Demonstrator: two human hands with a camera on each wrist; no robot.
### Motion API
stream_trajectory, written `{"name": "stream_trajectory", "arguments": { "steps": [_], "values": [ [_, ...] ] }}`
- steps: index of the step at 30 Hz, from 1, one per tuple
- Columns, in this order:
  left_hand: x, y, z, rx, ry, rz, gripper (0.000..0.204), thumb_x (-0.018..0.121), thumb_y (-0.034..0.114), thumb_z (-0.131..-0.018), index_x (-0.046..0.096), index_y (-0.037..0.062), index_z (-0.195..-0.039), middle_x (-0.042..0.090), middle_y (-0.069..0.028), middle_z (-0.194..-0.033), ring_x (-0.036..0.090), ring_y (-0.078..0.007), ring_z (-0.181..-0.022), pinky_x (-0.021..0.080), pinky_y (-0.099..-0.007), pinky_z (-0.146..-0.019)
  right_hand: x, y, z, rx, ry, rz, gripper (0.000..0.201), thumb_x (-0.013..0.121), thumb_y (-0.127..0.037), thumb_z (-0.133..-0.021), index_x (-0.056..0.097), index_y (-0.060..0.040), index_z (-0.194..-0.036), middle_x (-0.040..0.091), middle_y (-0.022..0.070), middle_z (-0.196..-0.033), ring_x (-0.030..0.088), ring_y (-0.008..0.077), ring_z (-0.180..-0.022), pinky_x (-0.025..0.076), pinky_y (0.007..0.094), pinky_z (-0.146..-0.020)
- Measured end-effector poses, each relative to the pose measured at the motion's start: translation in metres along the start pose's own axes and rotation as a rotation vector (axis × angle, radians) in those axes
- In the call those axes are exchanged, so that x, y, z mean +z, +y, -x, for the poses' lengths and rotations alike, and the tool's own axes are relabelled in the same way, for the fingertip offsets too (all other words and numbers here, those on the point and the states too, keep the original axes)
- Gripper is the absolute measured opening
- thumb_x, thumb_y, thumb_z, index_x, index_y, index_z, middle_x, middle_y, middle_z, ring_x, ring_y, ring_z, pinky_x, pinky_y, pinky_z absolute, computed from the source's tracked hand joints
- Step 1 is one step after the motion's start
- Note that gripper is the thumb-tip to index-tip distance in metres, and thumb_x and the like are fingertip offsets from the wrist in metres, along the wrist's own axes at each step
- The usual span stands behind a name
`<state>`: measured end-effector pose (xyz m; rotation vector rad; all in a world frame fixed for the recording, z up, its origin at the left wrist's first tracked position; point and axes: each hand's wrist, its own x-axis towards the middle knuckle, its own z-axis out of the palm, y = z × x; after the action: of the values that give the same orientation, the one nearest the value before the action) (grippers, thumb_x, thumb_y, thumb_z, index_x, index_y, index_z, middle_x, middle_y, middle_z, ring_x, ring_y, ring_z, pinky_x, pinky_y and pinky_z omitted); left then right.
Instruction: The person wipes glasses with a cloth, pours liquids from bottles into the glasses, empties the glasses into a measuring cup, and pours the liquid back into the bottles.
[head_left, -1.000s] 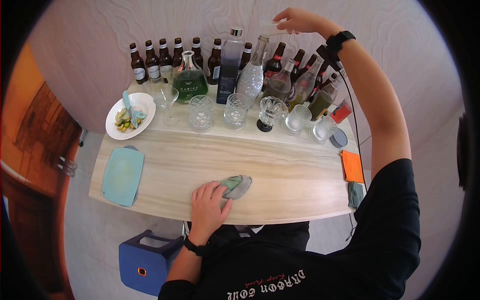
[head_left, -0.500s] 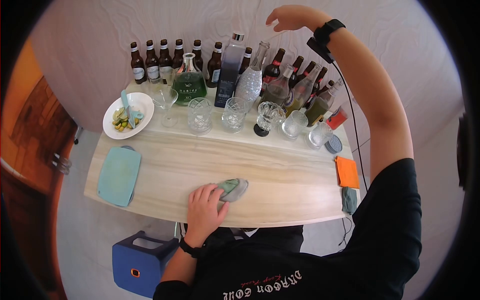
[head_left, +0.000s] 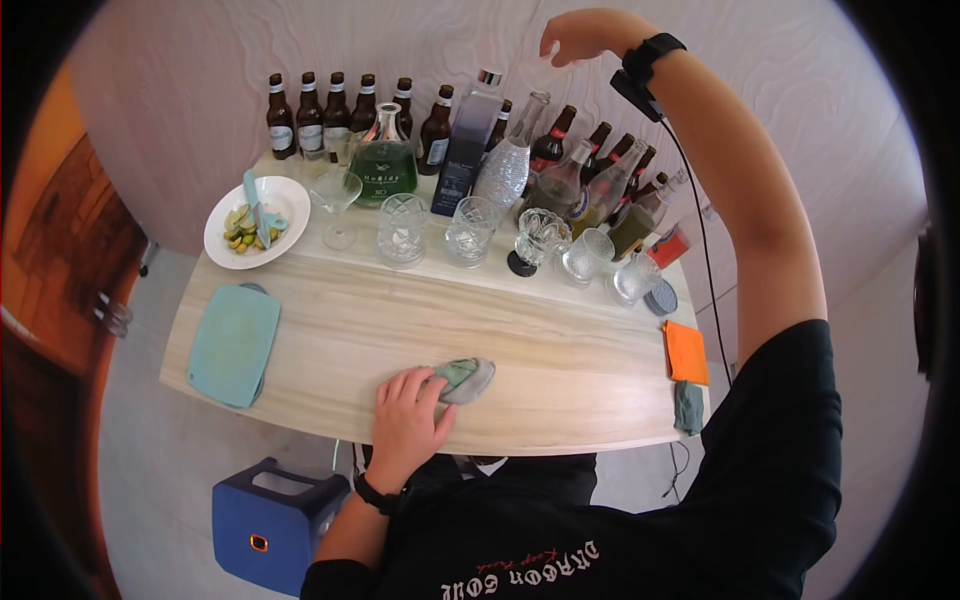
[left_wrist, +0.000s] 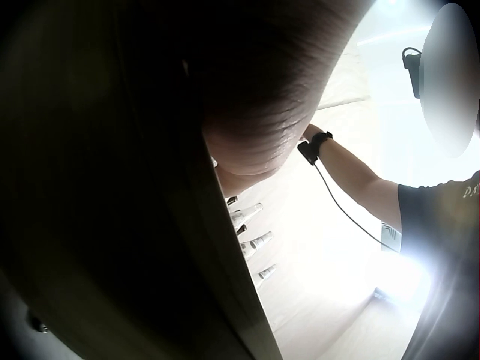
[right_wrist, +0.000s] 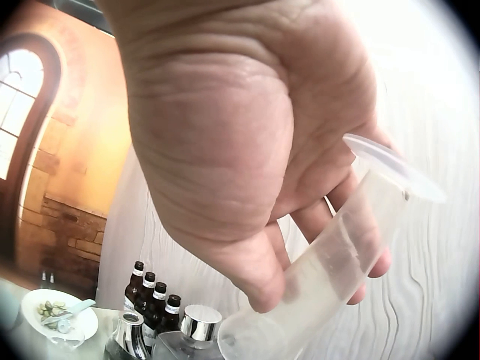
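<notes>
My right hand (head_left: pixel 590 36) is raised high over the back of the table, above the bottles. In the right wrist view it pinches a translucent tube with a flat round flange (right_wrist: pixel 330 259) between thumb and fingers, tilted, flange end up. My left hand (head_left: pixel 408 425) rests flat near the table's front edge, fingertips at the left end of a folded green and grey cloth (head_left: pixel 470 380). The left wrist view shows mostly the dark underside of that hand (left_wrist: pixel 259 120); its fingers are hidden there. Nearest below the right hand stands a glittery silver bottle (head_left: pixel 503 178).
Brown beer bottles (head_left: pixel 282 130) and a green decanter (head_left: pixel 385 170) line the back. Several glasses (head_left: pixel 402 235) stand before them. A white plate (head_left: pixel 222 250) of cut fruit and a turquoise cutting board (head_left: pixel 235 345) lie left; an orange cloth (head_left: pixel 685 352) lies right.
The view has shifted slightly. My right hand stays raised over the bottles with the tube, turning slightly. My left hand stays by the cloth.
</notes>
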<state>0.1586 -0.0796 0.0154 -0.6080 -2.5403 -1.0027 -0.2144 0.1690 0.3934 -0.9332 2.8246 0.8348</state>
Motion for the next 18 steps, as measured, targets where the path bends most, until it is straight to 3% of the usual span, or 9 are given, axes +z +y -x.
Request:
{"name": "stream_trajectory", "arguments": {
  "steps": [1,3,7,18],
  "values": [
    [0.0,0.0,0.0,0.001,0.0,-0.001,0.034,0.073,0.021,-0.079,0.064,0.0058,-0.108,0.061,-0.0114,-0.116,0.056,-0.0314,-0.113,0.041,-0.0453,-0.097,-0.002,-0.003,0.003,-0.002,0.0,0.003,0.032,0.07,-0.02,-0.082,0.073,-0.0018,-0.108,0.073,0.0168,-0.106,0.068,0.0306,-0.095,0.054,0.0405,-0.083],
    [-0.001,-0.001,0.0,0.001,0.001,-0.001,0.034,0.073,0.021,-0.079,0.064,0.0059,-0.109,0.061,-0.0114,-0.115,0.056,-0.0315,-0.113,0.041,-0.0454,-0.097,-0.016,-0.029,0.02,0.243,-0.042,-0.077,0.044,0.064,-0.021,-0.085,0.066,-0.0089,-0.127,0.072,0.0172,-0.107,0.072,0.0291,-0.093,0.055,0.0395,-0.084],
    [-0.002,0.0,0.001,0.008,0.005,0.006,0.034,0.074,0.021,-0.079,0.064,0.0063,-0.109,0.061,-0.0111,-0.115,0.056,-0.031,-0.113,0.041,-0.0453,-0.097,-0.012,-0.022,0.015,0.19,-0.009,-0.031,0.043,0.066,-0.021,-0.084,0.067,-0.0094,-0.126,0.073,0.0152,-0.105,0.073,0.0262,-0.088,0.057,0.039,-0.079],
    [-0.002,0.0,0.0,0.009,0.01,0.003,0.034,0.074,0.021,-0.078,0.064,0.0062,-0.106,0.061,-0.0103,-0.116,0.056,-0.0296,-0.113,0.041,-0.0449,-0.097,-0.014,-0.022,0.007,0.129,-0.023,0.054,0.044,0.068,-0.019,-0.081,0.069,-0.0135,-0.124,0.072,0.0138,-0.107,0.069,0.0296,-0.095,0.054,0.0414,-0.085]
  ]
}}
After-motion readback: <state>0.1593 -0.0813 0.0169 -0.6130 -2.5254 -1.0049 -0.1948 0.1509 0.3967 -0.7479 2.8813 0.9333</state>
